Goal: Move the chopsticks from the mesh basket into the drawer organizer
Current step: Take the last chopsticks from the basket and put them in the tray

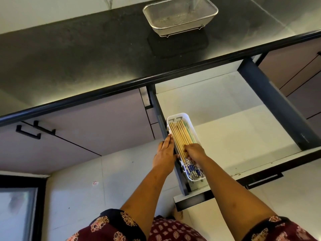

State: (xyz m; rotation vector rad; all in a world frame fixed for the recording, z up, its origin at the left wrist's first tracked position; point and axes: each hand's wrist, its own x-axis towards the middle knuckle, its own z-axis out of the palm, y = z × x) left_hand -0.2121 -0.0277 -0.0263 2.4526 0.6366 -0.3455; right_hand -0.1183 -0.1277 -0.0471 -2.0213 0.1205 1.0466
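A white drawer organizer (175,117) lies along the left side of the open drawer (234,122). Several wooden chopsticks (179,134) with blue-and-white patterned ends lie lengthwise inside it. My right hand (194,153) rests on the chopsticks near their patterned ends, fingers curled down onto them. My left hand (165,152) lies flat against the organizer's left wall and the drawer's side rail, holding nothing. The metal mesh basket (180,16) stands on the dark countertop at the top of the view, and nothing shows inside it.
The dark countertop (78,54) spans the upper view with a rounded black front edge. Purple cabinet fronts with black handles (28,132) sit to the left. The drawer's white floor is bare to the right of the organizer. A tiled floor lies below.
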